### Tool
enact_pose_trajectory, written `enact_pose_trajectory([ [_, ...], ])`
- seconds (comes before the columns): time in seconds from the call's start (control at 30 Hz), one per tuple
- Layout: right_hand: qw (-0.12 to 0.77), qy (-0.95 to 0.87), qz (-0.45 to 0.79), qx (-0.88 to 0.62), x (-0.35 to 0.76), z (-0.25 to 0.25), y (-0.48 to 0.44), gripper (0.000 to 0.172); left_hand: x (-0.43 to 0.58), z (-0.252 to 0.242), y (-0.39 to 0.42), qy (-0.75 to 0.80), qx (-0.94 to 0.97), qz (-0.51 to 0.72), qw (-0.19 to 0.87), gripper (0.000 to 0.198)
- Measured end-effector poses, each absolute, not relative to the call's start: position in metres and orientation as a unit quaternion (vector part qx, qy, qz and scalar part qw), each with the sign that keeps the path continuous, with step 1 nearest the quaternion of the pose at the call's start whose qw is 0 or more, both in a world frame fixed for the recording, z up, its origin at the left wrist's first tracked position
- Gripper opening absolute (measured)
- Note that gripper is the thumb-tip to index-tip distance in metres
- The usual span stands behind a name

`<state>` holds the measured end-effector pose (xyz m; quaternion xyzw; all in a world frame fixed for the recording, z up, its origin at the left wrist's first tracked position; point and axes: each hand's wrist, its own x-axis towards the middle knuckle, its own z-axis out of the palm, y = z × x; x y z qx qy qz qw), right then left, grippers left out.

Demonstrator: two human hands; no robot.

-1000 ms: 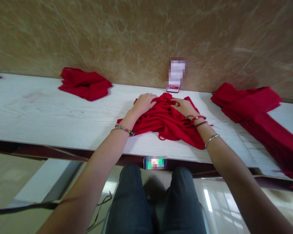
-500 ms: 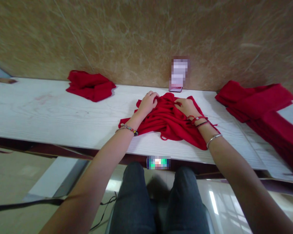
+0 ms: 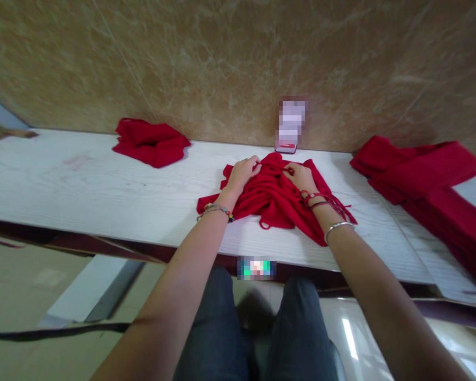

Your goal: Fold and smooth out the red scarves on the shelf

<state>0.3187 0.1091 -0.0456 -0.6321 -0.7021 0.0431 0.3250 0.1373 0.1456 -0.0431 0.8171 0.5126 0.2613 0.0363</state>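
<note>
Left hand and right hand, fingers narrow, are pinching the crumpled, soft red cloth on the white wood-grain table, apparently arranging folds, the next move likely needing an even hold.

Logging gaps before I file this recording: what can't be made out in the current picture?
All in the head view:
Left hand: its grip on the bunched red cloth is hidden by the hand itself.
Red strand at the right hand: cord or fold, too small.
Phone and lower lit device: displays pixelated.
Long red cloth: far end cut off by right edge.
</note>
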Motion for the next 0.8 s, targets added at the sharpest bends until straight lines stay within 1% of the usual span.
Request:
enact_pose_trajectory([
  [0.13, 0.311, -0.66, 0.072, -0.68, 0.317, -0.045, 0.12, 0.017, 0.139, -0.047, 0.151, 0.536, 0.781, 0.317, 0.048, 0.016],
  [0.23, 0.3, -0.677, 0.08, -0.667, 0.316, -0.041, 0.119, 0.02, 0.135, -0.044, 0.156, 0.514, 0.784, 0.344, 0.044, 0.013],
  [0.33, 0.317, -0.7, 0.032, -0.639, 0.315, -0.033, 0.113, 0.022, 0.13, -0.037, 0.158, 0.487, 0.786, 0.377, 0.053, 0.012],
  [0.47, 0.362, -0.71, -0.05, -0.602, 0.314, -0.022, 0.106, 0.025, 0.13, -0.031, 0.157, 0.498, 0.745, 0.42, 0.146, 0.011],
  [0.57, 0.417, -0.678, -0.095, -0.597, 0.328, -0.019, 0.107, 0.027, 0.131, -0.028, 0.159, 0.478, 0.703, 0.481, 0.213, 0.009],
  [0.63, 0.483, -0.617, -0.128, -0.608, 0.346, -0.021, 0.111, 0.03, 0.128, -0.027, 0.163, 0.439, 0.639, 0.562, 0.288, 0.008],
  [0.7, 0.564, -0.531, -0.147, -0.615, 0.366, -0.025, 0.117, 0.031, 0.122, -0.024, 0.167, 0.364, 0.536, 0.659, 0.382, 0.01],
  [0.77, 0.626, -0.466, -0.124, -0.613, 0.38, -0.03, 0.123, 0.028, 0.113, -0.022, 0.169, 0.286, 0.436, 0.713, 0.469, 0.013],
  [0.8, 0.647, -0.451, -0.09, -0.608, 0.384, -0.032, 0.125, 0.025, 0.109, -0.021, 0.169, 0.263, 0.404, 0.717, 0.504, 0.015],
])
